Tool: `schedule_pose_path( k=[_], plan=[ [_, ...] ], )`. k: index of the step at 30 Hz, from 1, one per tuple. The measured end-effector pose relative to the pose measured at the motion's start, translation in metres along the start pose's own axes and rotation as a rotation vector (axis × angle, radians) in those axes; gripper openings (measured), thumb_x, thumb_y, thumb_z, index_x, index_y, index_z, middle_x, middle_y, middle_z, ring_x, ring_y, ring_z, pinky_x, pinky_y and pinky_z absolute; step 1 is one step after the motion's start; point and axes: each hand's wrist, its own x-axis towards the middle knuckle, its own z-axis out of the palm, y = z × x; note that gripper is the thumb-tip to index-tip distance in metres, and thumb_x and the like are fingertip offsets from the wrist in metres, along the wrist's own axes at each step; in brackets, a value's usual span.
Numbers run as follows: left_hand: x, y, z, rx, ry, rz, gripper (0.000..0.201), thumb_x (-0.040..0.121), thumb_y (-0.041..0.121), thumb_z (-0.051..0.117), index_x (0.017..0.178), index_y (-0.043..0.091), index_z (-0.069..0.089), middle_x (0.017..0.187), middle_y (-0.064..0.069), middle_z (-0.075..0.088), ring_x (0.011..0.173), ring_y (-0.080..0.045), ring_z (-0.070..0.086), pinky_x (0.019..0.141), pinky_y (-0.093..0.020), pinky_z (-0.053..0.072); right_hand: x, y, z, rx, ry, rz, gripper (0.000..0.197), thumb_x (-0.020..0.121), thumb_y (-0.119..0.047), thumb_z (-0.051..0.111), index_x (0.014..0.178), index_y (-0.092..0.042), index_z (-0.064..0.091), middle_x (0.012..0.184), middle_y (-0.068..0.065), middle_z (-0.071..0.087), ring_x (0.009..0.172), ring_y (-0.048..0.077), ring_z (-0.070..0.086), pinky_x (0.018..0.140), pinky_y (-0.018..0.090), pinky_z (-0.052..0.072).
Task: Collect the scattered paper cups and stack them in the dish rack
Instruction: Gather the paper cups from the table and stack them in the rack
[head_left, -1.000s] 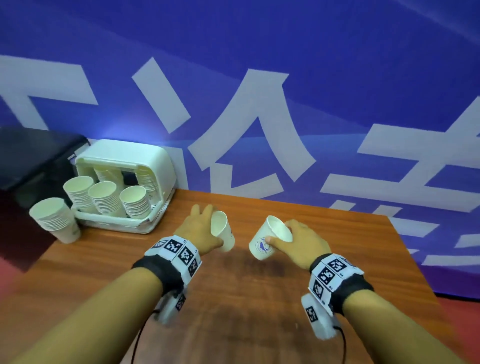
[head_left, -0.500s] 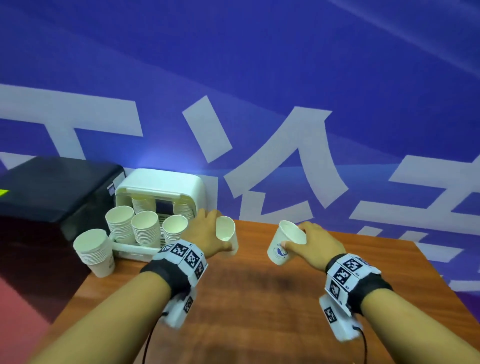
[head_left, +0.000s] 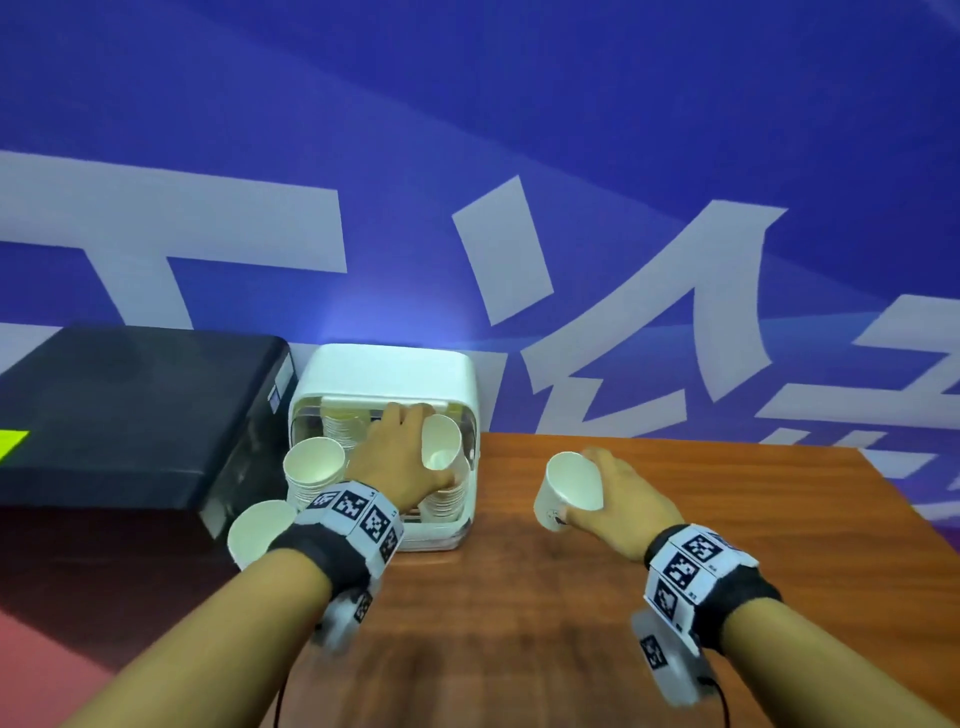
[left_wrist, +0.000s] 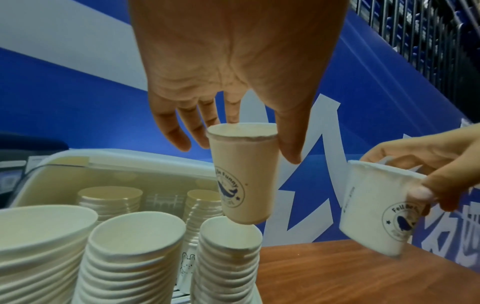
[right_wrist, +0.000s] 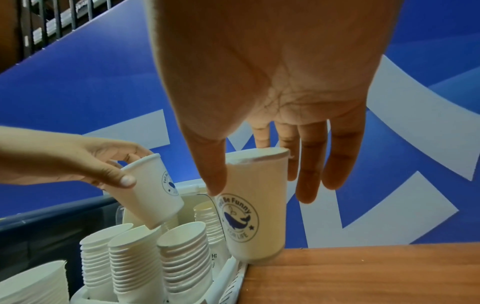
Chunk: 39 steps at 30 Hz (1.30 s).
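The white dish rack (head_left: 384, 369) stands at the table's back left and holds several stacks of paper cups (head_left: 314, 467). My left hand (head_left: 400, 457) pinches a white whale-logo paper cup (left_wrist: 241, 176) by its rim. The cup hangs upright with its base just above the front right stack (left_wrist: 228, 257) in the rack. My right hand (head_left: 618, 499) grips a second paper cup (right_wrist: 254, 205) by the rim, tilted. It is in the air just to the right of the rack, over the table.
One more cup stack (head_left: 260, 530) stands outside the rack at its front left. A black box (head_left: 130, 415) sits left of the rack. A blue banner wall runs close behind. The wooden table (head_left: 675, 519) stretches to the right.
Both hands have moved left toward the rack, each carrying its cup. The left cup has gone from over the table to over the rack's front right stack.
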Motion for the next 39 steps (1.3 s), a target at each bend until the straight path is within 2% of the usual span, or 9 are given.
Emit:
schedule_pose_path(
  k=[6, 11, 14, 18, 21, 24, 28, 33, 39],
  plan=[
    [0.017, 0.000, 0.015, 0.046, -0.026, 0.019, 0.083, 0.073, 0.050, 0.073, 0.141, 0.024, 0.033, 0.134, -0.003, 0.037, 0.123, -0.026, 0.043, 0.096, -0.037, 0.042, 0.013, 0.005, 0.004, 0.038, -0.012, 0.006, 0.065, 0.074, -0.045, 0.071, 0.126, -0.034, 0.035, 0.121, -0.006, 0.049, 0.104, 0.018, 0.055, 0.088, 0.041, 0.051],
    [0.029, -0.003, 0.022, 0.124, -0.017, 0.018, 0.081, 0.076, 0.052, 0.068, 0.142, 0.024, 0.030, 0.137, -0.002, 0.037, 0.123, -0.025, 0.044, 0.093, -0.037, 0.043, 0.026, 0.006, 0.006, 0.042, -0.027, 0.014, 0.064, 0.074, -0.045, 0.070, 0.126, -0.034, 0.035, 0.120, -0.005, 0.050, 0.102, 0.018, 0.056, 0.088, 0.042, 0.051],
    [0.033, -0.006, 0.031, 0.121, -0.061, 0.036, 0.087, 0.074, 0.053, 0.070, 0.144, 0.024, 0.027, 0.143, -0.001, 0.036, 0.128, -0.024, 0.042, 0.100, -0.041, 0.042, 0.028, 0.005, 0.005, 0.033, -0.025, 0.014, 0.064, 0.075, -0.046, 0.070, 0.126, -0.033, 0.035, 0.120, -0.004, 0.050, 0.103, 0.019, 0.056, 0.088, 0.042, 0.051],
    [0.030, -0.015, 0.035, 0.055, -0.174, 0.070, 0.103, 0.069, 0.049, 0.077, 0.150, 0.028, 0.016, 0.155, 0.004, 0.017, 0.141, -0.020, 0.025, 0.110, -0.045, 0.032, 0.034, -0.004, -0.003, -0.002, -0.030, -0.002, 0.068, 0.076, -0.046, 0.070, 0.131, -0.030, 0.034, 0.126, -0.002, 0.048, 0.107, 0.020, 0.055, 0.089, 0.039, 0.050],
    [0.026, -0.030, 0.026, 0.043, -0.123, 0.069, 0.102, 0.067, 0.049, 0.078, 0.149, 0.028, 0.020, 0.151, 0.003, 0.024, 0.138, -0.019, 0.030, 0.110, -0.041, 0.033, 0.048, -0.022, -0.007, 0.011, -0.019, -0.069, 0.065, 0.075, -0.046, 0.071, 0.127, -0.030, 0.036, 0.123, -0.004, 0.050, 0.105, 0.020, 0.055, 0.087, 0.039, 0.050],
    [0.019, -0.049, 0.011, 0.043, -0.077, 0.024, 0.096, 0.070, 0.047, 0.077, 0.148, 0.030, 0.023, 0.150, 0.003, 0.026, 0.137, -0.019, 0.031, 0.109, -0.042, 0.034, 0.062, -0.054, 0.001, 0.038, -0.033, -0.153, 0.064, 0.072, -0.049, 0.070, 0.125, -0.032, 0.037, 0.119, -0.005, 0.052, 0.105, 0.021, 0.056, 0.087, 0.041, 0.050],
    [0.006, -0.075, -0.007, 0.017, -0.032, -0.046, 0.093, 0.069, 0.045, 0.078, 0.146, 0.031, 0.027, 0.150, 0.004, 0.028, 0.135, -0.020, 0.034, 0.109, -0.045, 0.036, 0.076, -0.087, 0.027, 0.082, -0.091, -0.249, 0.074, 0.063, -0.062, 0.062, 0.126, -0.038, 0.033, 0.123, -0.002, 0.052, 0.106, 0.022, 0.056, 0.088, 0.045, 0.050],
    [-0.014, -0.104, -0.019, 0.023, -0.018, -0.155, 0.093, 0.067, 0.047, 0.078, 0.145, 0.033, 0.028, 0.148, 0.005, 0.029, 0.134, -0.021, 0.033, 0.109, -0.046, 0.033, 0.082, -0.103, 0.050, 0.037, -0.118, -0.254, 0.079, 0.077, -0.048, 0.069, 0.139, -0.042, 0.021, 0.135, 0.004, 0.044, 0.117, 0.027, 0.053, 0.094, 0.045, 0.047],
    [-0.028, -0.114, -0.022, -0.005, -0.025, -0.213, 0.091, 0.070, 0.045, 0.077, 0.145, 0.033, 0.026, 0.149, 0.005, 0.028, 0.135, -0.021, 0.031, 0.110, -0.045, 0.031, 0.085, -0.106, 0.053, -0.014, -0.102, -0.247, 0.078, 0.079, -0.049, 0.067, 0.142, -0.038, 0.021, 0.135, 0.006, 0.042, 0.115, 0.030, 0.054, 0.093, 0.043, 0.048]
  ],
)
